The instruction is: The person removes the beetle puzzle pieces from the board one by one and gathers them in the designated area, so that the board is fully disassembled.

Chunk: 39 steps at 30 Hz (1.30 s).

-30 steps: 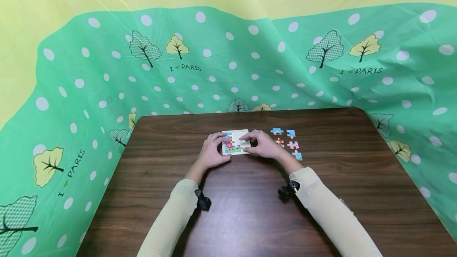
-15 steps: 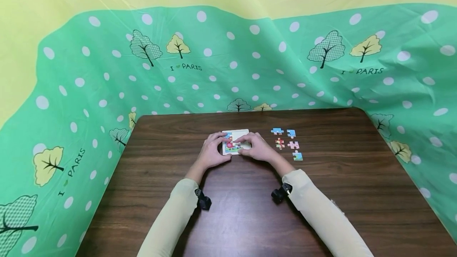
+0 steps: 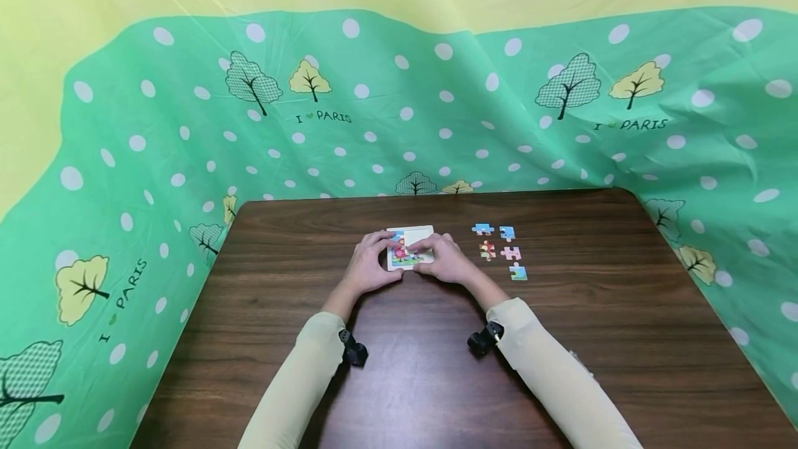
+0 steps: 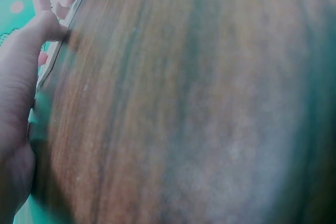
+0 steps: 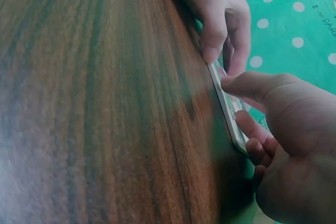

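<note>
A small jigsaw board [image 3: 419,232] with a pale frame lies near the far side of the table, its left part filled with a colourful picture. My left hand [image 3: 366,269] grips the board's left side, thumb at the near edge and fingers over the far left. Over the board's right half, my right hand [image 3: 445,260] has its thumb and forefinger down on the surface, a puzzle piece largely hidden at the fingertips. In the right wrist view, the right thumb [image 5: 252,83] lies across the board's edge [image 5: 227,109], close to the left hand [image 5: 212,19].
Several loose puzzle pieces lie right of the board, among them a blue one [image 3: 483,229], a pink one [image 3: 511,253] and a blue-green one [image 3: 518,272]. The brown wooden table [image 3: 411,380] meets a green dotted cloth [image 3: 374,109] behind and at both sides.
My right hand has moved left over the board and its fingertips have come down near the middle. The left hand and the loose pieces have stayed in place.
</note>
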Motion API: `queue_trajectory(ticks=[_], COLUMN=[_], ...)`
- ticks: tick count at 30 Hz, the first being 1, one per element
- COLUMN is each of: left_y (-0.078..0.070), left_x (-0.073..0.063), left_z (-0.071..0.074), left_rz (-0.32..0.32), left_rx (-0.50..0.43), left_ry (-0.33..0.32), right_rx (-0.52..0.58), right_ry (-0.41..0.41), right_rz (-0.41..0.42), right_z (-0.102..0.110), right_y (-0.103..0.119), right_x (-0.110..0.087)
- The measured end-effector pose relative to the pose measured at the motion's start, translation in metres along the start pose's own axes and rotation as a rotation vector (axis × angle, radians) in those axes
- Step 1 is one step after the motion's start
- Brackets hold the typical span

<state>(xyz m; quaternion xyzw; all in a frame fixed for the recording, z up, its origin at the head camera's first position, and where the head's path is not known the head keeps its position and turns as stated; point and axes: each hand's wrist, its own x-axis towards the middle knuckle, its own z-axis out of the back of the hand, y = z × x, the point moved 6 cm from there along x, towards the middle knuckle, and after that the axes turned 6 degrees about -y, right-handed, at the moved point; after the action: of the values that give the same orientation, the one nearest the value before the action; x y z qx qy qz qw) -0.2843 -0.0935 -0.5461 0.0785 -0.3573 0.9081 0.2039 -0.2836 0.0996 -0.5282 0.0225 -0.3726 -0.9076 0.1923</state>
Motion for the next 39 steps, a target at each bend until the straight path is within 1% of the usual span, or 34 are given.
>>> queue_trajectory(ticks=[10, 16, 27, 39], left_y=[0.0017, 0.0037, 0.0007, 0.0022], left_x=[0.0010, 0.0008, 0.0010, 0.0011], left_z=[-0.0008, -0.0014, -0.0001, -0.0019], left_rz=[-0.006, 0.008, 0.013, -0.001], left_rx=[-0.004, 0.010, -0.001, 0.008], left_ry=[-0.003, 0.011, -0.028, -0.039], right_rx=[-0.030, -0.025, -0.032, -0.037], right_ry=[0.026, 0.023, 0.030, 0.026], right_rz=[-0.023, -0.014, -0.022, -0.025], right_z=[-0.0030, -0.0037, -0.0043, -0.0023], right_y=[0.0014, 0.0026, 0.0022, 0.0036], right_x=[-0.0013, -0.0004, -0.0011, -0.0031])
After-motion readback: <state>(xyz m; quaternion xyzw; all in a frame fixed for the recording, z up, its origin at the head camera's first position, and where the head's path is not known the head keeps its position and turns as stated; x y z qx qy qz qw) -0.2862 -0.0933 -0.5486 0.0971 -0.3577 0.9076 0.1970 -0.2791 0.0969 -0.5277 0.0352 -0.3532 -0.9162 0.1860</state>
